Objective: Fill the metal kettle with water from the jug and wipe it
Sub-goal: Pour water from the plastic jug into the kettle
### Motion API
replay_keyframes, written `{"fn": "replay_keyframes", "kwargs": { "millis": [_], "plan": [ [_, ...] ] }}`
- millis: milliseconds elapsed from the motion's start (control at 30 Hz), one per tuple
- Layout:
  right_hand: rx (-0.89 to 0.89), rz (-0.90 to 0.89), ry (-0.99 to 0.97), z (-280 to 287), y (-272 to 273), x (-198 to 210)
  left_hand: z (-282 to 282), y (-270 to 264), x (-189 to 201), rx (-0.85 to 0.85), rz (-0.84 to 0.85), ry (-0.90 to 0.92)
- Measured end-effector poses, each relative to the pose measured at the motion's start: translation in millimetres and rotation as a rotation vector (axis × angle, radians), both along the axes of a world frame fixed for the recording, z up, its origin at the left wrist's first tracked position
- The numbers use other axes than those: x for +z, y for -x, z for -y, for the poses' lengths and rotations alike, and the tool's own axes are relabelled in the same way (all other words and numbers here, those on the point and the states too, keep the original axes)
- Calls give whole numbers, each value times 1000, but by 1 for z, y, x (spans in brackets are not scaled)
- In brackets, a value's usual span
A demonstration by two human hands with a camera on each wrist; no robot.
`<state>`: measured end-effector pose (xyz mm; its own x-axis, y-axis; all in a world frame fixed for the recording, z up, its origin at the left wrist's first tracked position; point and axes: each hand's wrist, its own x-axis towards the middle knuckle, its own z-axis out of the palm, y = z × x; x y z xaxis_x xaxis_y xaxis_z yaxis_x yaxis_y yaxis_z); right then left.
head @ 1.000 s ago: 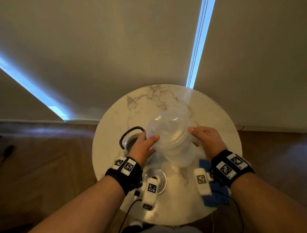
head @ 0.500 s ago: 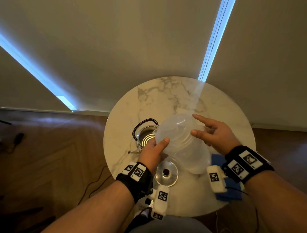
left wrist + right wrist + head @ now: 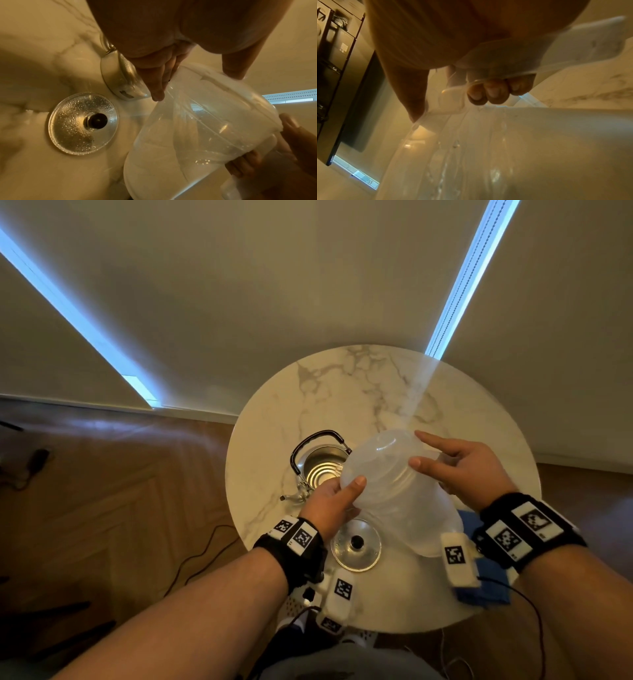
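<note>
A clear plastic jug (image 3: 394,487) is held tilted to the left, its rim over the open metal kettle (image 3: 320,469) with the black handle. Water lies in the low part of the jug (image 3: 205,129); I see no stream. My left hand (image 3: 337,498) holds the jug's left side near the rim, thumb on top. My right hand (image 3: 455,463) grips the jug's handle (image 3: 453,97) with curled fingers (image 3: 488,93), index finger and thumb stretched onto the wall. The wet kettle lid (image 3: 356,544) lies knob up in front of the kettle (image 3: 120,75).
A folded blue cloth (image 3: 486,594) lies at the front right edge of the round marble table (image 3: 342,392), partly under my right wrist. Cables trail on the wooden floor (image 3: 120,508) to the left. A wall stands just behind the table.
The jug has tipped further left, toward the kettle's opening. My right index finger has stretched out over the jug's wall. My head view has shifted, so the table sits further right.
</note>
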<state>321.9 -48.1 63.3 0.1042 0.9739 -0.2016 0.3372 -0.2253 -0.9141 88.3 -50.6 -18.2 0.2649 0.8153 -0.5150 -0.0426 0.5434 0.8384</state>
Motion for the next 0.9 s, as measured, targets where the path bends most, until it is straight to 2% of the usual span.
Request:
{"fn": "replay_keyframes", "kwargs": {
  "millis": [133, 433, 667, 900],
  "plan": [
    [-14, 39, 23, -4, 4, -2, -5, 2, -5, -1, -50, -13],
    [-26, 130, 32, -13, 9, 1, -18, 3, -10, 10, -26, 26],
    [-40, 145, 34, -18, 9, 0, -26, 13, -19, -53, -73, -14],
    [-35, 146, 57, -21, 10, 3, -11, 55, -34, -110, -300, -144]
  ]
}}
